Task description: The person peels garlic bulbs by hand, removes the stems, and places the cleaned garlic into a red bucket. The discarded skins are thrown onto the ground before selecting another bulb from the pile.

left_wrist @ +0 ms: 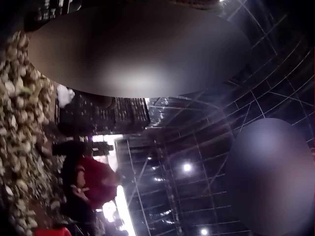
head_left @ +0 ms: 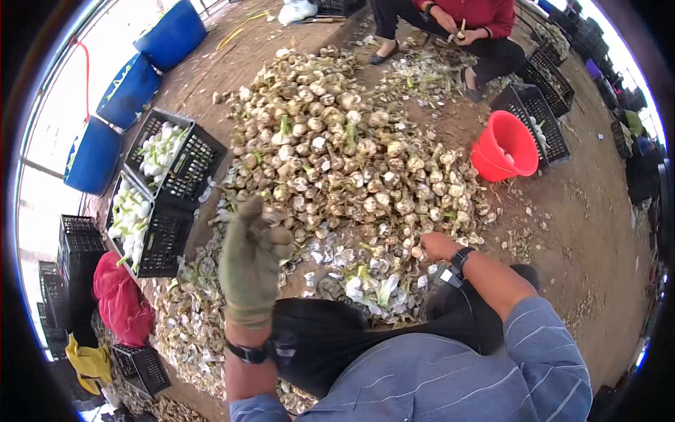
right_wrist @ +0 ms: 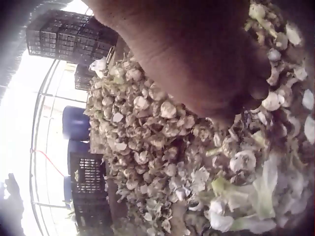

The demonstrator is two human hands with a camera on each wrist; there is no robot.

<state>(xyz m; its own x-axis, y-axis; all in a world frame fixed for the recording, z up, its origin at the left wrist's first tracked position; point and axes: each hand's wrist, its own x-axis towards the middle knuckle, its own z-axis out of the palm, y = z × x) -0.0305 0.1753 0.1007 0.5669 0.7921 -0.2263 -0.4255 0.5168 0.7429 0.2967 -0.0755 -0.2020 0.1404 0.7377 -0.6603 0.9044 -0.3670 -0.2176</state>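
My left hand (head_left: 249, 264), in a greenish work glove, is raised over my left thigh, its fingers loosely bent and no held object showing. In the left wrist view, blurred patches cover much of the picture. Bare, my right hand (head_left: 439, 247) reaches down to the near right edge of a big heap of garlic bulbs (head_left: 337, 155). Its fingers curl downward there, and in the right wrist view a pale garlic bulb (right_wrist: 271, 101) lies right at the fingertips. I cannot tell whether they grip one. White peelings and leaf scraps (head_left: 383, 288) lie between my knees.
Black crates (head_left: 169, 235) of white peeled bulbs stand left, near blue barrels (head_left: 95, 156). A red bucket (head_left: 492, 151) is at the heap's right. Across the heap a person in a red top (head_left: 485, 17) sits handling a bulb. A pink sack (head_left: 123, 299) lies at left.
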